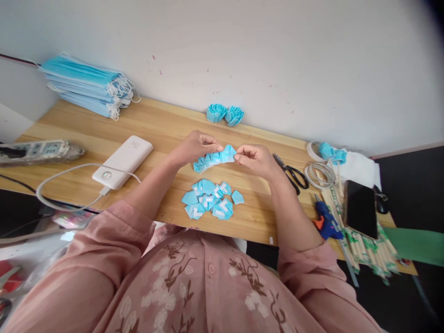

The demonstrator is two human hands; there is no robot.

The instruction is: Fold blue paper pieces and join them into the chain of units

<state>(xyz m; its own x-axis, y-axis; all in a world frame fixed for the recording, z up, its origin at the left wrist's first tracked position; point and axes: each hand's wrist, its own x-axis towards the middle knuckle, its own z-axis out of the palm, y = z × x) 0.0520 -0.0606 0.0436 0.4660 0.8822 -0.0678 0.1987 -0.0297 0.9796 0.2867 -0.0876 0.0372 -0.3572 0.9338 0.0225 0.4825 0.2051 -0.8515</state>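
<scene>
A strip of joined blue folded pieces (215,158) is held above the wooden table between my two hands. My left hand (198,147) pinches its upper edge near the middle, thumb and fingers together. At the strip's right end, my right hand (255,159) grips the tip between thumb and forefinger. Just below lies a loose pile of blue folded pieces (208,202), several with white strips on them. One plain blue piece (237,197) sits at the pile's right side. Two blue flower shapes (216,113) rest against the wall behind my hands.
On the wooden table (173,121) are stacked blue masks (85,83), a white power bank (123,162) with its cable, and a power strip (41,151). Rightward lie black scissors (294,175), tape rolls (319,175), a blue glue gun (326,222), a phone (360,209) and wrapped sticks (373,252).
</scene>
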